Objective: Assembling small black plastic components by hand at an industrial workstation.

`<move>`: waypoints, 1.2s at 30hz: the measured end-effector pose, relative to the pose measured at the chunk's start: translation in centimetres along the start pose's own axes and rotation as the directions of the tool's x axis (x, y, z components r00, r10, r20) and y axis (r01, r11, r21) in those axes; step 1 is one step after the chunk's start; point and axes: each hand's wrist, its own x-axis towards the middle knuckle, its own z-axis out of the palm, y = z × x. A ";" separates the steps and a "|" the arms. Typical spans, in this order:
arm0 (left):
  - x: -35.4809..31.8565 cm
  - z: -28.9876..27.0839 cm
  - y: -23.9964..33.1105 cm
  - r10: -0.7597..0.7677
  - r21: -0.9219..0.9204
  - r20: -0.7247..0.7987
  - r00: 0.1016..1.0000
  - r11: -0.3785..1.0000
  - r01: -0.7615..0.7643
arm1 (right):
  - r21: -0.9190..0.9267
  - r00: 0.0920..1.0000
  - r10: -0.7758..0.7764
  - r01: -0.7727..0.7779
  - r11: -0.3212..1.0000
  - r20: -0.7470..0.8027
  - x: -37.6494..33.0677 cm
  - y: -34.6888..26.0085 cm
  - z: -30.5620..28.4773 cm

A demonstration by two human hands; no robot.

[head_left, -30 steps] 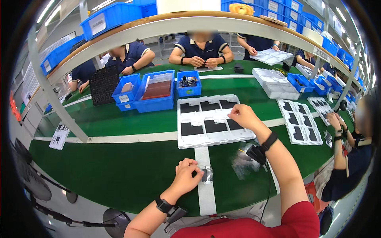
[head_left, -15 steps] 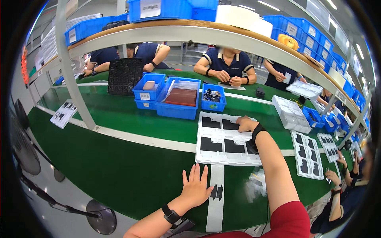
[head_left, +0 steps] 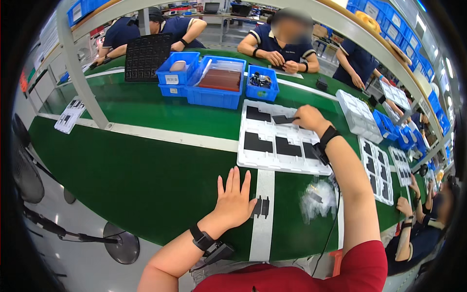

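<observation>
A white plastic tray (head_left: pixel 284 166) with several compartments lies ahead of me, and flat black notched pieces (head_left: pixel 258 141) sit in it. Over its far row, my right hand (head_left: pixel 310 119) pinches the edge of a flat black piece (head_left: pixel 282 119), which looks tilted up out of its compartment. My left hand (head_left: pixel 232 200) rests open on the green table, fingers spread. Its thumb is beside two small black parts (head_left: pixel 261 207) on the pale strip. Clear plastic bags (head_left: pixel 318 199) lie in front of the tray, left of the cable near my right forearm.
Beyond the tray stand blue bins (head_left: pixel 214 97), one with brown-red flat items. A stack of white trays (head_left: pixel 359 117) and a filled tray (head_left: pixel 375 168) are at the right. A shelf post (head_left: pixel 82 73) rises at the left. Co-workers sit across the table and to my right.
My right hand has drawn a black piece partly up from its compartment in the far row. The view has tilted lower. My left hand stays flat beside the two small parts.
</observation>
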 end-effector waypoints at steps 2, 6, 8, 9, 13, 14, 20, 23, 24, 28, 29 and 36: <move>-0.3 -0.1 0.0 0.000 0.004 0.013 1.000 1.000 0.000 | 0.102 0.971 -0.077 0.103 0.989 -0.228 -2.7 -1.7 -2.7; -0.7 -0.3 0.6 -0.006 0.026 0.012 1.000 1.000 0.006 | 0.723 0.955 0.240 -0.042 0.689 -0.174 -11.2 -6.7 -6.6; -0.9 -0.3 0.6 -0.026 0.026 0.042 0.999 0.999 0.025 | 0.871 0.954 0.259 0.005 0.491 -0.151 -15.5 -8.6 -5.6; -0.9 -0.2 0.5 -0.031 0.035 0.039 0.999 0.999 0.030 | 0.928 0.945 0.326 -0.110 0.356 -0.013 -17.2 -10.2 -5.4; -0.5 -0.7 0.9 -0.075 -0.041 0.058 0.995 0.996 0.078 | 0.993 0.954 0.297 0.076 -0.089 -0.046 -21.3 -13.4 -2.6; -0.3 -1.1 0.9 -0.117 -0.119 0.033 0.993 0.986 0.120 | 0.985 0.959 0.278 0.095 -0.142 -0.053 -21.7 -13.9 -2.3; 1.6 -5.6 3.6 0.018 -0.895 -0.141 0.990 0.426 -0.135 | 0.989 0.986 0.165 0.061 -0.138 -0.037 -22.3 -14.6 -2.2; 2.8 -5.6 5.4 0.087 -0.774 -0.259 0.962 0.578 -0.260 | 0.982 0.987 0.163 0.046 -0.182 -0.016 -22.3 -14.4 -1.5; 2.8 -5.1 5.3 0.075 -0.786 -0.254 0.964 0.565 -0.251 | 0.982 0.985 0.169 0.048 -0.181 -0.017 -22.5 -14.4 -1.1; 2.0 -3.2 4.3 0.109 -0.782 -0.232 0.967 0.570 -0.252 | 0.944 0.981 0.185 0.005 -0.330 0.059 -22.8 -16.1 0.0; 1.8 -3.1 4.1 0.102 -0.798 -0.211 0.972 0.557 -0.232 | 0.940 0.981 0.177 -0.010 -0.341 0.074 -23.0 -16.5 0.0; 2.3 -3.9 3.7 0.262 -0.678 -0.289 0.921 0.623 -0.390 | 0.928 0.985 0.133 -0.054 -0.368 0.110 -23.2 -16.8 0.1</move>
